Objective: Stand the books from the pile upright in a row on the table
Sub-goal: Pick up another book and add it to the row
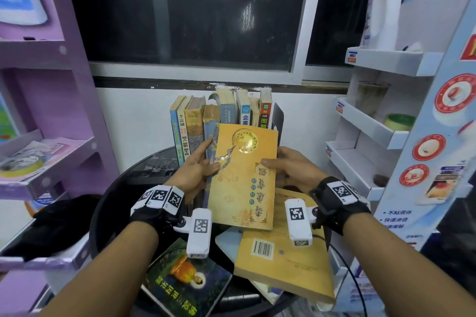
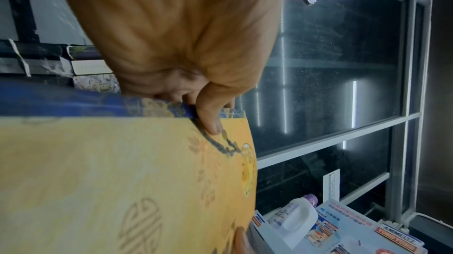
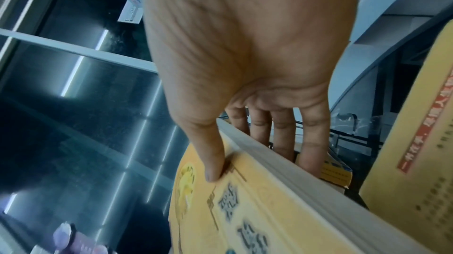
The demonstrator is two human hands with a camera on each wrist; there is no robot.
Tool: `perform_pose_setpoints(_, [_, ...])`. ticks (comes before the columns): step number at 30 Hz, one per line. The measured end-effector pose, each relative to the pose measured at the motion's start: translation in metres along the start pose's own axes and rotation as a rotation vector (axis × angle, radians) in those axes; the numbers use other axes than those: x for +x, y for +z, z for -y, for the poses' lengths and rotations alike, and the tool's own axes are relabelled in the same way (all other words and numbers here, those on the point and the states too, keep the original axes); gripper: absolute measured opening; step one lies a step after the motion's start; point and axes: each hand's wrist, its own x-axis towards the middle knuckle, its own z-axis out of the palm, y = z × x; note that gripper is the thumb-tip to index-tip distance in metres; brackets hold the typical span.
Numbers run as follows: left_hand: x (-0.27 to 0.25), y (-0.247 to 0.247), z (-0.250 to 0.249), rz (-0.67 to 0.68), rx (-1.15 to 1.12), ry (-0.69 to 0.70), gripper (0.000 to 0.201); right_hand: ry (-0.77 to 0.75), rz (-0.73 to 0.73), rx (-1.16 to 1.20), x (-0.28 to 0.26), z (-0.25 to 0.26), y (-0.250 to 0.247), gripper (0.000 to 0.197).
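While most of the lettering is too blurred or turned away from us to read, we can make out "Troy" on one spine in the row of upright books (image 1: 221,121) at the back of the round dark counter (image 1: 108,203), and a barcode on the tan book (image 1: 283,262) lying in the pile at the front. We hold a yellow book (image 1: 243,177) above the pile, in front of the row, tilted with its cover toward us; its cover shows a gold disc, a dark branch and upside-down Chinese characters. Our left hand (image 1: 198,170) grips the spine side, thumb on the cover, and our right hand (image 1: 293,170) grips the opposite edge, thumb likewise on the cover. From the head view the spine is barely seen, but the left wrist view shows it as dark blue with faded gold patterning, the thumb (image 2: 210,122) pressing near the branch drawing. The right wrist view shows what neither other view does: the pale page edges of the book (image 3: 269,209), with four fingers (image 3: 284,134) spread flat behind it. Also in the pile lies a dark green book (image 1: 185,283) with an orange-robed figure on its cover. A white bottle (image 2: 294,217) stands on the blue-and-white display shelf (image 1: 386,62) to the right.
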Motion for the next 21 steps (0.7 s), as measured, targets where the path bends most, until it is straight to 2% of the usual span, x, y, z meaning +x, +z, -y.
perform_pose_setpoints(3, [0.0, 0.005, -0.005, -0.004, 0.006, 0.082, 0.066, -0.029, -0.096, -0.022, 0.0, 0.004, 0.0, 0.034])
perform_pose_setpoints(7, [0.003, 0.016, -0.008, -0.045, 0.003, 0.139, 0.066, -0.075, -0.25, -0.087, 0.007, 0.003, -0.003, 0.054])
perform_pose_setpoints(11, [0.003, 0.037, -0.015, -0.106, 0.065, 0.218, 0.057, -0.196, -0.447, -0.236, 0.007, 0.007, -0.001, 0.068])
perform_pose_setpoints(13, [0.003, 0.047, -0.016, -0.123, 0.109, 0.26, 0.053, -0.238, -0.545, -0.306, 0.007, 0.01, -0.001, 0.068])
perform_pose_setpoints(18, [-0.002, 0.068, -0.015, -0.094, 0.115, 0.347, 0.05, -0.272, -0.619, -0.294, -0.001, 0.021, -0.003, 0.054])
perform_pose_setpoints(19, [-0.002, 0.073, -0.014, -0.083, 0.123, 0.362, 0.051, -0.273, -0.616, -0.282, -0.002, 0.023, -0.004, 0.056])
perform_pose_setpoints(21, [-0.002, 0.085, -0.012, -0.079, 0.14, 0.394, 0.052, -0.257, -0.571, -0.215, -0.007, 0.029, -0.001, 0.071])
